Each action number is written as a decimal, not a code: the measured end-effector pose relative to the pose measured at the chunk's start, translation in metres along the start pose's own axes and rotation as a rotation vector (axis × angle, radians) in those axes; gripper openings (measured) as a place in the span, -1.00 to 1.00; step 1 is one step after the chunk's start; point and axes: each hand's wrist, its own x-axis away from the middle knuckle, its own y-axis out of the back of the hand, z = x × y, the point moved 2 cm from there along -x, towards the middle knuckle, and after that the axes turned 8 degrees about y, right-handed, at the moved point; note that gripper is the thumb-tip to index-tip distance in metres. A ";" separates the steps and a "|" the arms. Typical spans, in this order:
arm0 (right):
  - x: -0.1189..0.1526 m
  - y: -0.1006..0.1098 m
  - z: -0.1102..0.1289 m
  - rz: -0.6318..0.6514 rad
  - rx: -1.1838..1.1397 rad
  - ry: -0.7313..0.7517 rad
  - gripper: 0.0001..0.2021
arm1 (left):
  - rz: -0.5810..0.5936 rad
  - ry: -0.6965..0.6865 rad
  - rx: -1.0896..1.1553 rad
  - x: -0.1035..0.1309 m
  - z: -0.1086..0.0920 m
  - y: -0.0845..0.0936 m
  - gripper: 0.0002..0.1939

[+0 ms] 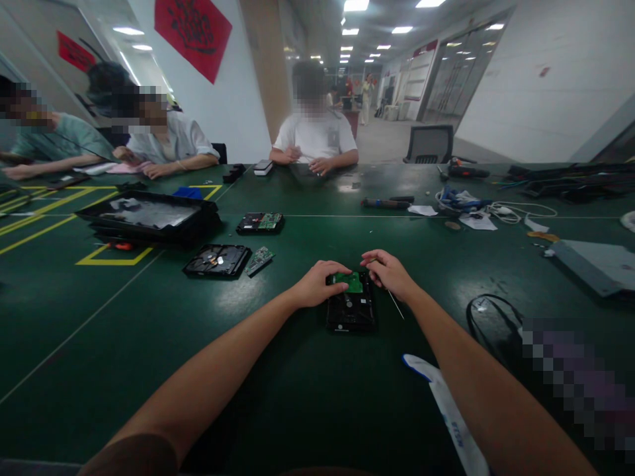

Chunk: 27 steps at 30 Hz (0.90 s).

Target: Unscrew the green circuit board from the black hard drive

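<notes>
A black hard drive (350, 313) lies flat on the green table before me, with a green circuit board (354, 282) on its far half. My left hand (320, 283) grips the drive's left side, its thumb and fingers over the edge of the board. At the drive's far right corner, my right hand (388, 272) is closed around a thin screwdriver (395, 305). The metal shaft sticks out below the palm, pointing toward me and to the right. Its handle end is mostly hidden by the fingers.
Left of me lie an opened drive (217, 260), a loose circuit board (260, 260), another drive (260, 223) and stacked black trays (149, 215). A white-blue strip (446, 396) lies near my right forearm. Tools, cables and a metal box (595, 264) are at right. Co-workers sit opposite and left.
</notes>
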 end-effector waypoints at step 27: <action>-0.037 0.030 0.122 -0.062 0.392 0.352 -0.66 | -0.050 0.004 0.095 0.003 -0.002 0.002 -0.86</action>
